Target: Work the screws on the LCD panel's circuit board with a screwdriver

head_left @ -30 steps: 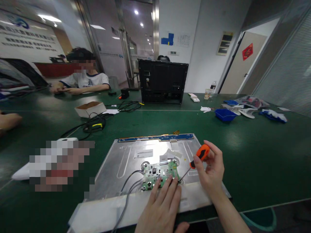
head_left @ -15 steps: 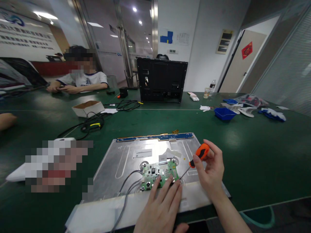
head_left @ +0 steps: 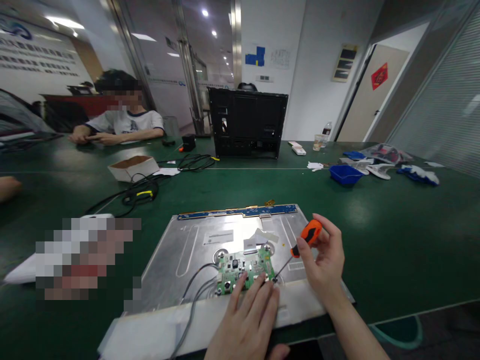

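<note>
In front of me lies a metal-backed display panel (head_left: 168,255) with a blue circuit strip (head_left: 225,214) along its far edge. A green circuit board (head_left: 234,267) sits near its middle, with dark cables (head_left: 195,297) running off its left side. My left hand (head_left: 249,315) rests with fingers spread, fingertips on the board's near edge. My right hand (head_left: 326,255) grips an orange and black screwdriver (head_left: 311,232), held at a slant. Its tip meets the board's lower right corner, beside my left fingers. A white strip (head_left: 150,327) covers the panel's near side.
A black monitor housing (head_left: 249,125) stands at the back of the green table (head_left: 393,240). Black cables (head_left: 144,192) and an open box (head_left: 133,169) lie at left, a blue tray (head_left: 345,175) and gloves (head_left: 418,174) at right. Another person (head_left: 125,125) sits across at far left.
The screwdriver tip and my left fingers have shifted very slightly, and a dark spot now shows at the tip by the board's corner. The whole view has drifted a little.
</note>
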{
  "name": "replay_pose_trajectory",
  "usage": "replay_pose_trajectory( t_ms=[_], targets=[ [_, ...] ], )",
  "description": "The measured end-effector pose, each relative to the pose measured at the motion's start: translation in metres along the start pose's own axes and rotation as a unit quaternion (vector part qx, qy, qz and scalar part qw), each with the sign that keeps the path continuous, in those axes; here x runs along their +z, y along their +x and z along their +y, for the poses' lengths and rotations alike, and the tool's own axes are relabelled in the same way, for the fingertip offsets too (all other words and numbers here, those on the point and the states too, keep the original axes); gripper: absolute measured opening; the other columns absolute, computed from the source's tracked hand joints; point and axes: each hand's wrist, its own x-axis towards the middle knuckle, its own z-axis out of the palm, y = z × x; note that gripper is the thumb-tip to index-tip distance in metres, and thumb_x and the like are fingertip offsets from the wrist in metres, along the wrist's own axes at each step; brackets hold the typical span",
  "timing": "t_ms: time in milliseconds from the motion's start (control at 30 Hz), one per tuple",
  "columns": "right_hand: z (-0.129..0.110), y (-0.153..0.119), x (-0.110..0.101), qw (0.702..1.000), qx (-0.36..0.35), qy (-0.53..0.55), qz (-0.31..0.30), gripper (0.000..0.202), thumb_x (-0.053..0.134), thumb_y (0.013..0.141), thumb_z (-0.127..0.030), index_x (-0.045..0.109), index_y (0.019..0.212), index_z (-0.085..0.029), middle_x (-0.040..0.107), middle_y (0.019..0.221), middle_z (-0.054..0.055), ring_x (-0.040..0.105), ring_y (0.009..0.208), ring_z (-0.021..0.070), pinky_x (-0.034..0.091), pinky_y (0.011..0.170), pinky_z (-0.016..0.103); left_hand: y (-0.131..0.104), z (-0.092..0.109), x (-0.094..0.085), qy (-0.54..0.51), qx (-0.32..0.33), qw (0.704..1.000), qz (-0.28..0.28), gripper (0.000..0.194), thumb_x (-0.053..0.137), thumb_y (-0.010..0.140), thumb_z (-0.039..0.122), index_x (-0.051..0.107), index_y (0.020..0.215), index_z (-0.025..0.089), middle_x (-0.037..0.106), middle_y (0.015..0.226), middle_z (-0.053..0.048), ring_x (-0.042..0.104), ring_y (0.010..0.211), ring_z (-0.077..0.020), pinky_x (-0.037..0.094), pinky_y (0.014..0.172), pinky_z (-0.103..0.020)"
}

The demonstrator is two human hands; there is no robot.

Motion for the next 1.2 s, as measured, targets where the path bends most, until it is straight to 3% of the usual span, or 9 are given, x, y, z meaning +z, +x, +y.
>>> replay_pose_trajectory(
  t_ms=[100, 233, 367, 633, 1067, 1200],
  targets=[
    [0.000, 0.000, 0.000, 1.000, -0.001, 0.004, -0.003, 0.046, 0.065, 0.091, -0.022, 0.050, 0.134, -0.026, 0.058, 0.070, -0.007, 0.057, 0.051, 0.0096, 0.050, 0.047, 0.019, 0.001, 0.000, -0.001, 0.018, 0.009, 1.000, 0.015, 0.049, 0.055, 0.094, 0.051, 0.060, 0.130, 0.017, 0.066, 0.132, -0.006, 0.052, 0.130, -0.0270, 0.000, 0.124, -0.043],
    [0.000, 0.001, 0.000, 1.000, 0.000, 0.007, -0.005, 0.045, 0.065, 0.091, -0.022, 0.050, 0.134, -0.026, 0.058, 0.072, -0.006, 0.057, 0.052, 0.0097, 0.050, 0.047, 0.019, 0.000, 0.000, -0.001, 0.012, 0.012, 1.000, 0.000, 0.052, 0.053, 0.096, 0.052, 0.057, 0.134, 0.016, 0.065, 0.134, -0.008, 0.050, 0.132, -0.0269, 0.008, 0.123, -0.043],
    [-0.001, -0.001, 0.001, 1.000, -0.005, 0.004, -0.012, 0.044, 0.065, 0.092, -0.023, 0.050, 0.133, -0.025, 0.058, 0.072, -0.005, 0.059, 0.054, 0.0115, 0.051, 0.047, 0.020, -0.001, 0.001, -0.001, 0.009, 0.009, 1.000, -0.007, 0.055, 0.049, 0.098, 0.055, 0.056, 0.136, 0.016, 0.065, 0.134, -0.007, 0.052, 0.131, -0.0265, 0.007, 0.123, -0.043],
    [-0.004, -0.007, 0.000, 0.998, -0.055, -0.029, -0.033, 0.048, 0.067, 0.091, -0.025, 0.049, 0.135, -0.023, 0.063, 0.081, 0.000, 0.062, 0.061, 0.0143, 0.056, 0.054, 0.026, -0.002, 0.002, -0.002, -0.019, -0.010, 0.998, -0.054, 0.056, 0.050, 0.097, 0.052, 0.052, 0.140, 0.017, 0.064, 0.136, -0.007, 0.053, 0.128, -0.0273, 0.025, 0.118, -0.043],
    [-0.010, -0.007, 0.002, 0.990, -0.112, -0.080, -0.040, 0.051, 0.064, 0.091, -0.023, 0.045, 0.138, -0.024, 0.066, 0.085, 0.002, 0.060, 0.055, 0.0126, 0.057, 0.050, 0.024, -0.004, 0.001, 0.002, -0.022, -0.010, 0.999, -0.049, 0.065, 0.054, 0.095, 0.052, 0.045, 0.147, 0.013, 0.060, 0.140, -0.011, 0.050, 0.132, -0.0292, 0.025, 0.118, -0.045],
    [-0.014, -0.005, 0.002, 0.985, -0.139, -0.094, -0.046, 0.048, 0.062, 0.092, -0.022, 0.045, 0.137, -0.022, 0.065, 0.077, 0.000, 0.060, 0.052, 0.0129, 0.058, 0.050, 0.025, -0.003, 0.002, 0.001, -0.031, -0.014, 0.998, -0.056, 0.064, 0.052, 0.096, 0.051, 0.044, 0.148, 0.015, 0.060, 0.141, -0.010, 0.050, 0.133, -0.0284, 0.024, 0.118, -0.044]
  ],
)
